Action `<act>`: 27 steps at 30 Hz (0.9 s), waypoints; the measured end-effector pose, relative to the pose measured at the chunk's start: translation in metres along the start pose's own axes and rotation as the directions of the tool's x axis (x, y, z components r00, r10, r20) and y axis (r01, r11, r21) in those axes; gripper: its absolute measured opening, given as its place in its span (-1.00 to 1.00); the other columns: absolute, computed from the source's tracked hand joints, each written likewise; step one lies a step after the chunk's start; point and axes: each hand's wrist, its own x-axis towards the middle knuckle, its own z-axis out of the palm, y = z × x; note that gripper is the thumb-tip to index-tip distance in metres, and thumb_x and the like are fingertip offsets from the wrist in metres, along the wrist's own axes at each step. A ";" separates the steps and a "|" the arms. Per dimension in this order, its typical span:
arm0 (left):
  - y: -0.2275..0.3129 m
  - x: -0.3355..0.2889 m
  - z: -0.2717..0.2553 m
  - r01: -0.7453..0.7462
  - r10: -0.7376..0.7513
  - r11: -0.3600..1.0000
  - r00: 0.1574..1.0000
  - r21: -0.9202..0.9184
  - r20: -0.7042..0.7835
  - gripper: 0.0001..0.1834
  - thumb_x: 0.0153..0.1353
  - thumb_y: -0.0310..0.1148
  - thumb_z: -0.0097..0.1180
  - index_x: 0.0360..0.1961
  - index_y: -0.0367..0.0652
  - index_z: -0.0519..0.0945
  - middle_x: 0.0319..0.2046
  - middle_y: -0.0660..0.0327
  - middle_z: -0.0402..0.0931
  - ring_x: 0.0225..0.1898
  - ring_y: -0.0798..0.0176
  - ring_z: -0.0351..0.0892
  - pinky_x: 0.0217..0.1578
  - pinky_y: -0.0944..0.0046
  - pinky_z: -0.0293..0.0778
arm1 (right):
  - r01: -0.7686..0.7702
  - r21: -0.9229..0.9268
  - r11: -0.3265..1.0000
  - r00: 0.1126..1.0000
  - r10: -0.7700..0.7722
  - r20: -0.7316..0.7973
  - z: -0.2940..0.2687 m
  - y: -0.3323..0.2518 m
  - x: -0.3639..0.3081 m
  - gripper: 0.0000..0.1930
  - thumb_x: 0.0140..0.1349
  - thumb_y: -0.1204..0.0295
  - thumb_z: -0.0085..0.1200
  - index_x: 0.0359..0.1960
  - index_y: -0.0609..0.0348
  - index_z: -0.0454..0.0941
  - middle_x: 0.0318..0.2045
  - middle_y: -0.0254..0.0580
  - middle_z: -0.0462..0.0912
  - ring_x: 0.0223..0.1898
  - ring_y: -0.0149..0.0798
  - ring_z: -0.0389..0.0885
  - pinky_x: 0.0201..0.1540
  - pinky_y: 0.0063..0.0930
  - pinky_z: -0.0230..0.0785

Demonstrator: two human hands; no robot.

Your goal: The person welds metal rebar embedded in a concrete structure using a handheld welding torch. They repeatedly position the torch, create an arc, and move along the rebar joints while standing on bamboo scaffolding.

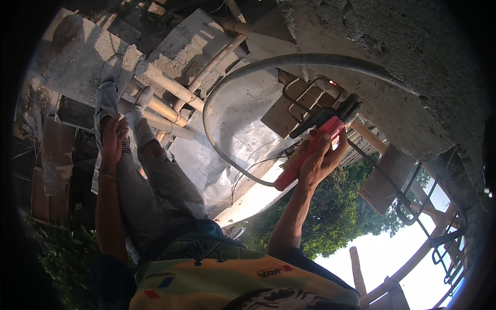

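Beside rough concrete (429,49), the right hand (321,161) is wrapped around a red power tool (300,163), its exact type unclear; the left hand (112,138), fingers extended, holds nothing. Bent rebar (296,101) could snag the looping grey hose (268,62), wrenching the tool from that single-handed grip.

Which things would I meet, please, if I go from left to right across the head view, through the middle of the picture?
Brown panel → left hand → right shoe → red tool gripped in the right hand → square brown board.
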 end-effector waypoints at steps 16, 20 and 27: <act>0.000 0.001 -0.002 0.002 -0.002 1.000 1.000 -0.017 0.019 -0.57 0.47 -0.20 -0.01 0.26 -0.19 0.43 0.15 0.10 0.49 0.18 0.20 0.52 0.18 0.16 0.43 | -0.013 -0.012 1.000 1.000 0.013 0.017 0.004 0.004 0.005 -0.34 0.41 0.03 0.08 0.37 0.13 0.16 -0.28 -0.03 0.65 -0.50 -0.43 0.55 -0.53 -0.58 0.38; 0.001 0.000 -0.001 0.008 -0.008 1.000 1.000 0.003 0.005 -0.56 0.47 -0.20 -0.01 0.26 -0.19 0.43 0.15 0.09 0.50 0.18 0.20 0.52 0.17 0.16 0.44 | -0.030 0.002 1.000 0.999 0.030 0.014 0.005 0.006 0.007 -0.35 0.41 0.03 0.07 0.36 0.12 0.17 -0.29 -0.04 0.65 -0.50 -0.43 0.56 -0.53 -0.58 0.39; -0.001 0.000 -0.002 -0.007 0.007 1.000 1.000 0.005 0.006 -0.56 0.48 -0.21 -0.02 0.27 -0.20 0.42 0.14 0.07 0.52 0.16 0.19 0.55 0.16 0.17 0.46 | -0.029 0.001 1.000 0.999 0.029 0.020 0.005 0.007 0.008 -0.35 0.41 0.05 0.07 0.37 0.12 0.17 -0.27 -0.02 0.66 -0.51 -0.42 0.56 -0.53 -0.58 0.40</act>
